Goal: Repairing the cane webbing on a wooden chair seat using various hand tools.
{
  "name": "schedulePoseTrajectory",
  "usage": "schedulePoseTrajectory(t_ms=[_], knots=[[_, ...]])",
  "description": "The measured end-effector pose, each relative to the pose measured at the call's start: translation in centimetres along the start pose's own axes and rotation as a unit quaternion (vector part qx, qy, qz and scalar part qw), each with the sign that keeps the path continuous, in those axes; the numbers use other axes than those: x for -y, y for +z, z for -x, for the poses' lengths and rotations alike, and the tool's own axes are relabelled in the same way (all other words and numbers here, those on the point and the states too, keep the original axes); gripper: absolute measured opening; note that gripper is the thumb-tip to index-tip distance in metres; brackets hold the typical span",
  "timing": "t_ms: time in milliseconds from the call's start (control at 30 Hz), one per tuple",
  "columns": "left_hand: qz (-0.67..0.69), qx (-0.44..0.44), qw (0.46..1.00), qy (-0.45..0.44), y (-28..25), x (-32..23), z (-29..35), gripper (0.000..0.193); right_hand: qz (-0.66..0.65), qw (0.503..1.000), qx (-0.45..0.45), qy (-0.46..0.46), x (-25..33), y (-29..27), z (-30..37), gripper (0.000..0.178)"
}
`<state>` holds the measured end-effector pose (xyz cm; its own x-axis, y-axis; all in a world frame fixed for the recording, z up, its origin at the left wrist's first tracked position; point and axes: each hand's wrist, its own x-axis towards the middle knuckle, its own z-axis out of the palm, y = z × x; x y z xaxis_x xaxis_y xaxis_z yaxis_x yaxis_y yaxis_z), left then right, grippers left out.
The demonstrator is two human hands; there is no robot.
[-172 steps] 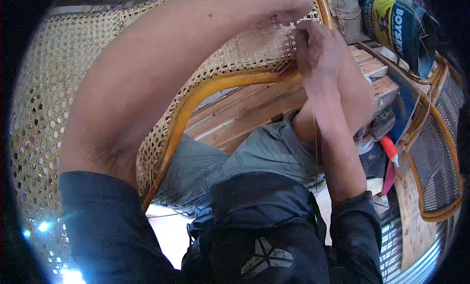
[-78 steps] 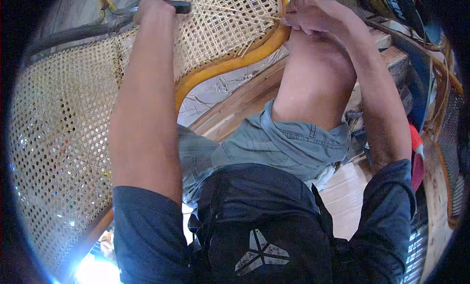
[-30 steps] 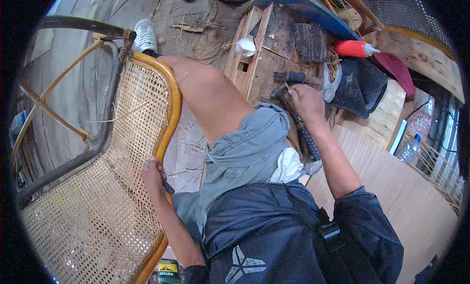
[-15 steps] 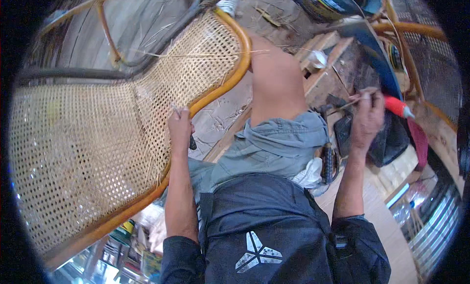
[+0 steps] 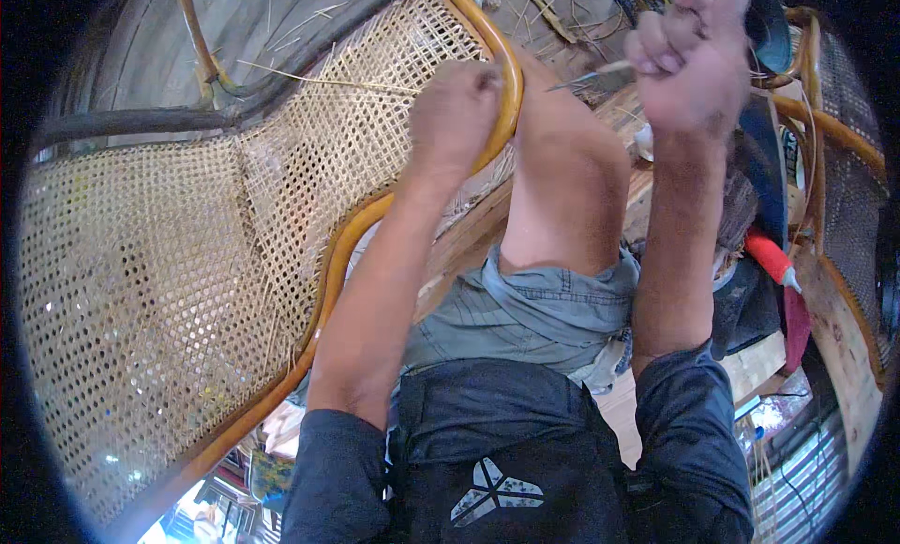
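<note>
A woven cane chair panel (image 5: 281, 178) with a bent, orange-brown rattan rim (image 5: 349, 227) lies across my left side and lap. My left hand (image 5: 457, 117) is over its upper part beside the rim, fingers curled in and blurred. A loose cane strand (image 5: 328, 81) runs over the weave up to this hand; whether the fingers pinch it I cannot make out. Raised beyond my right knee, my right hand (image 5: 689, 61) is closed round a thin pointed tool, like an awl (image 5: 589, 78), its tip pointing left toward the rim.
A red bottle with a pale nozzle (image 5: 771, 257) lies at the right by a dark red cloth (image 5: 796, 324). Dark poles (image 5: 141, 124) cross behind the panel. Cane scraps (image 5: 553, 19) litter the floor at the top. Another rattan frame (image 5: 825, 122) stands far right.
My left hand has moved up and right along the rim. The right hand has risen from beside the red bottle, bringing the pointed tool up and leftward. The view has shifted slightly.
</note>
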<state>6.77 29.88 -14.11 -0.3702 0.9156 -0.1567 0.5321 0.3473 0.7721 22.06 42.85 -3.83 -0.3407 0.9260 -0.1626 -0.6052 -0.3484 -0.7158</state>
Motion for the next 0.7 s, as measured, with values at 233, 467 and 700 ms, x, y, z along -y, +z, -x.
schedulePoseTrajectory(t_ms=[233,467,700], knots=[[0.36,0.061,0.881,-0.301,-2.1,2.5,-0.6,0.02,0.157,0.975,-0.148,0.061,-7.3,0.3,-2.5,0.047],[0.396,0.066,0.863,-0.307,-1.8,3.4,-0.8,0.019,0.117,0.987,-0.089,0.067,-8.1,0.2,-3.1,0.046],[0.4,0.077,0.858,-0.314,-1.9,3.7,-0.8,0.02,0.16,0.974,-0.14,0.073,-8.9,1.8,-2.6,0.045]])
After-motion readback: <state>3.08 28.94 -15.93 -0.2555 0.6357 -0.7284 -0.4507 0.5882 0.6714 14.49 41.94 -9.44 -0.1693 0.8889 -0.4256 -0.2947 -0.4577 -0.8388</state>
